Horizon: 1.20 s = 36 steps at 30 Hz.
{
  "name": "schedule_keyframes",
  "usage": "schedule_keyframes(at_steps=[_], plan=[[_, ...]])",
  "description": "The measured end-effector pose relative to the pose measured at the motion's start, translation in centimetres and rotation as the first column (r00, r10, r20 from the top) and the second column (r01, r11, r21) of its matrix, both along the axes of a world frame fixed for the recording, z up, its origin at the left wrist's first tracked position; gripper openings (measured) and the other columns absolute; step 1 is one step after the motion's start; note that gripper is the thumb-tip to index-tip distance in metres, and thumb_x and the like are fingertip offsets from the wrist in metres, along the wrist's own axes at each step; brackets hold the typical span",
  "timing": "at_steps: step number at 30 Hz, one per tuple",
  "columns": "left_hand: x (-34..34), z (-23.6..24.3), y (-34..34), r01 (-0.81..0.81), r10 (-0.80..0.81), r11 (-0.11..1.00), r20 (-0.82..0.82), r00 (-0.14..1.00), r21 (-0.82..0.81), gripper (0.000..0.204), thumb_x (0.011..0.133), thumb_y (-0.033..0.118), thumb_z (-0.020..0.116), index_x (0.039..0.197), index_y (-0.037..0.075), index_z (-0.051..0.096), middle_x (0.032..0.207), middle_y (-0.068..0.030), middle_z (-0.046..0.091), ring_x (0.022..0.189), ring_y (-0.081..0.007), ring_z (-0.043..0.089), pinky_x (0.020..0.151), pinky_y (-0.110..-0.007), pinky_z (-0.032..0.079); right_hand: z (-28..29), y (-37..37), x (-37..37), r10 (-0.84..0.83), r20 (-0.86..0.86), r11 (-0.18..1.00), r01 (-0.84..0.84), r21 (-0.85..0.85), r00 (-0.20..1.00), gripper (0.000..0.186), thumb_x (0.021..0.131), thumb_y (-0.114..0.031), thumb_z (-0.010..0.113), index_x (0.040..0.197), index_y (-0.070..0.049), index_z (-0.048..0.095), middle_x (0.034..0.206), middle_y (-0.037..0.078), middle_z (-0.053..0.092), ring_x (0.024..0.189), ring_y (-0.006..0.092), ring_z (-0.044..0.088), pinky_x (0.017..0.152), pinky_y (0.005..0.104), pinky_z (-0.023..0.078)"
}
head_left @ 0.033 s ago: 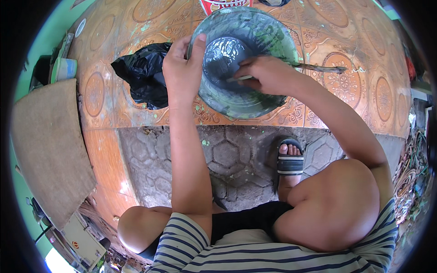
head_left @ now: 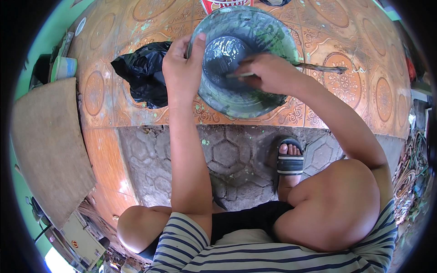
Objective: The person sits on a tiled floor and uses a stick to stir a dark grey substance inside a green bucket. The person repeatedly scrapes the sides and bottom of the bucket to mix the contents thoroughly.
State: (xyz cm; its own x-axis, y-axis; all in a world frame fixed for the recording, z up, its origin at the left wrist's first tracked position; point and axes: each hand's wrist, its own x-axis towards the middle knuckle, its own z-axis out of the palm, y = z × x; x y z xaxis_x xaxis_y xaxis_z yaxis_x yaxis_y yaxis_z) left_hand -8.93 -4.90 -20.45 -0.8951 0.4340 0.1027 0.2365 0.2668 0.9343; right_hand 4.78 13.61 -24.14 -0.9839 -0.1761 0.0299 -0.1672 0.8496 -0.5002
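A round, stained green-grey basin (head_left: 246,110) stands on the orange tiles, with a wet, shiny grey mix (head_left: 223,49) in its bottom. My left hand (head_left: 184,63) is closed over the basin's left rim, thumb on top. Inside the basin, my right hand (head_left: 271,73) is closed on a thin, pale, flat-looking stick (head_left: 241,74). The stick's left end is at the grey mix; its other end is hidden in my fingers, which are slightly blurred. A crumpled black plastic bag (head_left: 143,75) lies left of the basin, partly behind my left hand.
A rough wooden stick (head_left: 321,68) juts out at the basin's right side. Beyond the basin stands a red and white container (head_left: 225,4). The raised tile edge drops to grey paving (head_left: 225,152) near my sandalled foot (head_left: 290,157). A brown mat (head_left: 52,145) lies left.
My right hand and the pale stick have shifted slightly inside the basin, with the stick now lying a little more level. My left hand stays on the rim.
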Motion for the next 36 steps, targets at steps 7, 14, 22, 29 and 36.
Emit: schedule_keyframes(at_steps=[7, 14, 22, 29, 36], plan=[[-0.4, -0.2, 0.3, 0.007, -0.008, 1.0, 0.027, 1.0, 0.03, 0.042, 0.102, 0.032, 0.074, 0.117, -0.007, 0.071, 0.098, -0.0084, 0.075, 0.087, -0.0095, 0.065, 0.081, -0.027, 0.052, -0.1, -0.8, -1.4, -0.046, -0.07, 0.998, 0.044, -0.038, 0.996, 0.027, 0.095, -0.018, 0.07, 0.122, -0.017, 0.077, 0.119, 0.009, 0.074, 0.108, 0.0334, 0.071, 0.094, 0.0461, 0.057], [-0.4, -0.3, 0.4, -0.057, 0.038, 0.994, -0.194, 0.98, -0.091, 0.052, 0.101, 0.036, 0.075, 0.135, -0.003, 0.065, 0.076, 0.0032, 0.058, 0.07, -0.005, 0.048, 0.064, -0.023, 0.041, 1.7, 0.4, -1.5, -0.239, -0.153, 0.942, 0.191, -0.277, 0.959, 0.015, 0.095, -0.014, 0.074, 0.108, -0.008, 0.073, 0.099, 0.012, 0.075, 0.092, 0.0287, 0.074, 0.081, 0.0397, 0.056], [0.2, 0.0, 0.3, 0.083, -0.081, 0.996, -0.074, 0.994, 0.032, 0.067, 0.09, 0.036, 0.087, 0.136, -0.007, 0.065, 0.114, -0.0167, 0.077, 0.102, -0.0166, 0.072, 0.09, -0.031, 0.057, 3.1, -1.2, -3.1, -0.445, 0.021, 0.802, 0.409, -0.435, 0.895, 0.022, 0.096, -0.023, 0.076, 0.104, -0.003, 0.071, 0.088, 0.013, 0.073, 0.082, 0.0274, 0.073, 0.074, 0.0397, 0.055], [0.5, 0.5, 0.5, 0.158, -0.156, 0.983, -0.028, 0.987, 0.094, 0.065, 0.083, 0.027, 0.094, 0.129, -0.011, 0.067, 0.114, -0.0157, 0.077, 0.101, -0.0156, 0.071, 0.091, -0.031, 0.057, 1.6, -2.1, -4.4, -0.378, -0.239, 0.854, 0.238, -0.462, 0.894, 0.02, 0.092, -0.018, 0.073, 0.095, 0.001, 0.07, 0.086, 0.02, 0.07, 0.082, 0.0384, 0.07, 0.075, 0.0463, 0.055], [0.6, 1.3, 0.2, 0.201, -0.202, 0.979, -0.008, 0.979, -0.04, 0.048, 0.088, 0.021, 0.089, 0.122, -0.005, 0.071, 0.107, -0.0095, 0.077, 0.096, -0.0114, 0.069, 0.087, -0.029, 0.055, 1.7, -2.8, -4.9, -0.365, -0.203, 0.883, 0.27, -0.383, 0.908, 0.016, 0.091, -0.014, 0.07, 0.095, 0.002, 0.07, 0.087, 0.021, 0.07, 0.083, 0.0391, 0.07, 0.075, 0.0462, 0.054]])
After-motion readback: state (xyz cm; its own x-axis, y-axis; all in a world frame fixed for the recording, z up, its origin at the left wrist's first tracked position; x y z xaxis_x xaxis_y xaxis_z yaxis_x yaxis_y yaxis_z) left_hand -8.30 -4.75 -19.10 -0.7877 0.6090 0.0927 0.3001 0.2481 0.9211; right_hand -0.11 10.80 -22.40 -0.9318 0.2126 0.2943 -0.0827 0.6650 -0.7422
